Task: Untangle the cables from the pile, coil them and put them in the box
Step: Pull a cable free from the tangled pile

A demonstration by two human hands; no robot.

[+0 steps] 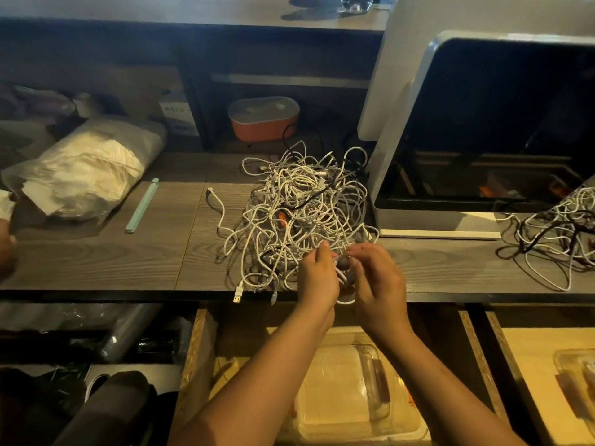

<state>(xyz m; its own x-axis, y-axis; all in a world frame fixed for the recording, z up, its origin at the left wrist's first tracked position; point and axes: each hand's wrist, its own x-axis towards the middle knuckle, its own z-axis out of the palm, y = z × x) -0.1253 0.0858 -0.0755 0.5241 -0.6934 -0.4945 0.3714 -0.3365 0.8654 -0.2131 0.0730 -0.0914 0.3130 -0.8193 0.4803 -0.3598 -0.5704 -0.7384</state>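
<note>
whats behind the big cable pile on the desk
An orange box with a pale lid sits in a recess behind the cable pile. A black cable covers part of it.

Second cable pile (pixel 560 226) cut by right edge — box (pixel 370 365) partly hidden.

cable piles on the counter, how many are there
2. A big pile in the middle of the counter, with the left hand and right hand at its near edge; a smaller pile at the far right. More may be off frame.
</note>
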